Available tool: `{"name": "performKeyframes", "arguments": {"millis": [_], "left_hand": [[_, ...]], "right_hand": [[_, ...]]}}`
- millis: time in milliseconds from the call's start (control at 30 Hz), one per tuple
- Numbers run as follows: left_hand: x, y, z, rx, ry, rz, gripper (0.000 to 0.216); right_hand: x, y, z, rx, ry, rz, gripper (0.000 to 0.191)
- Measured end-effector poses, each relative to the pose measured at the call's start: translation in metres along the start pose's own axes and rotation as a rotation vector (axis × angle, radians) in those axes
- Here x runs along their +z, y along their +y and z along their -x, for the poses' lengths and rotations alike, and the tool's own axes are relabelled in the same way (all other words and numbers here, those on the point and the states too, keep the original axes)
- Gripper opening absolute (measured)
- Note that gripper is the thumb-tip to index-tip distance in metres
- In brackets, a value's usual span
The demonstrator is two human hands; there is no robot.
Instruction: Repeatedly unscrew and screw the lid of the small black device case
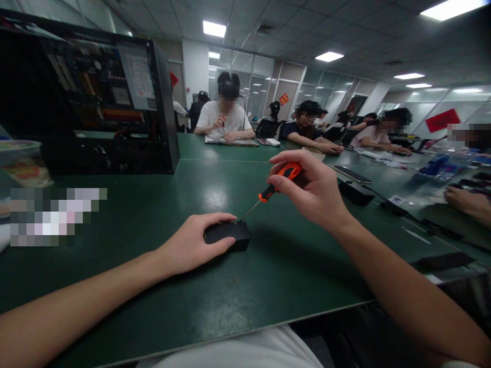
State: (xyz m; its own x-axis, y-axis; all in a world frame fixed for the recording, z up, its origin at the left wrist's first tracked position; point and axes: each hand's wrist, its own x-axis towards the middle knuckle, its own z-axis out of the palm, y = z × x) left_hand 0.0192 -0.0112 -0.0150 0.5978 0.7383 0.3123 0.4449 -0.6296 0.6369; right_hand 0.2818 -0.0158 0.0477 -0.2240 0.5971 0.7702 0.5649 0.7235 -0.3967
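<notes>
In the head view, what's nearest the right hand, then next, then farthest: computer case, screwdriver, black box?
1. Screwdriver: held in the right hand.
2. Black box: lower left, gripped by the left hand.
3. Computer case: far left, further back.

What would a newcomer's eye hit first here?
Probably the orange-and-black screwdriver in the right hand, right of centre, its shaft slanting down to a small black box that the left hand holds on the green table. Next, likely the big black computer case at upper left, its insides showing.
</notes>
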Motion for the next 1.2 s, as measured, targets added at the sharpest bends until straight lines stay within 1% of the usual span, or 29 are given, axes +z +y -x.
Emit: {"name": "performKeyframes", "arguments": {"millis": [200,367,600,700,833,900,967,1033,1100,1133,1200], "left_hand": [[0.0,0.001,-0.001,0.021,-0.012,0.004,0.036],[0.001,-0.001,0.0,0.026,-0.016,-0.01,0.038],[0.002,-0.003,0.0,0.049,-0.02,0.005,0.036],[0.002,-0.003,0.0,0.058,-0.036,0.006,0.037],[0.001,-0.001,0.0,0.033,-0.048,0.012,0.039],[0.001,-0.001,0.0,0.023,-0.05,0.019,0.039],[0.002,-0.001,-0.001,0.021,-0.045,0.02,0.04],[0.002,-0.001,0.0,0.015,-0.03,0.013,0.04],[0.002,-0.001,0.0,0.004,-0.015,0.001,0.04],[0.002,-0.001,0.001,0.0,-0.01,-0.004,0.041],[0.002,0.0,0.002,-0.005,-0.001,-0.014,0.042]], "right_hand": [[0.006,-0.002,-0.002,-0.058,-0.063,-0.014,0.022],[0.004,-0.005,-0.01,-0.119,-0.083,0.084,0.022],[0.003,-0.013,-0.014,-0.196,-0.112,0.132,0.018],[0.002,-0.014,-0.015,-0.23,-0.121,0.133,0.017],[0.002,-0.016,-0.018,-0.251,-0.158,0.089,0.013],[0.001,-0.021,-0.024,-0.214,-0.227,0.036,0.012],[-0.001,-0.029,-0.034,-0.152,-0.35,-0.023,0.016],[-0.002,-0.037,-0.046,-0.118,-0.482,-0.01,0.021],[-0.004,-0.044,-0.058,-0.135,-0.571,0.094,0.015],[-0.004,-0.047,-0.063,-0.154,-0.6,0.146,0.01],[-0.004,-0.051,-0.069,-0.203,-0.638,0.182,0.009]]}}
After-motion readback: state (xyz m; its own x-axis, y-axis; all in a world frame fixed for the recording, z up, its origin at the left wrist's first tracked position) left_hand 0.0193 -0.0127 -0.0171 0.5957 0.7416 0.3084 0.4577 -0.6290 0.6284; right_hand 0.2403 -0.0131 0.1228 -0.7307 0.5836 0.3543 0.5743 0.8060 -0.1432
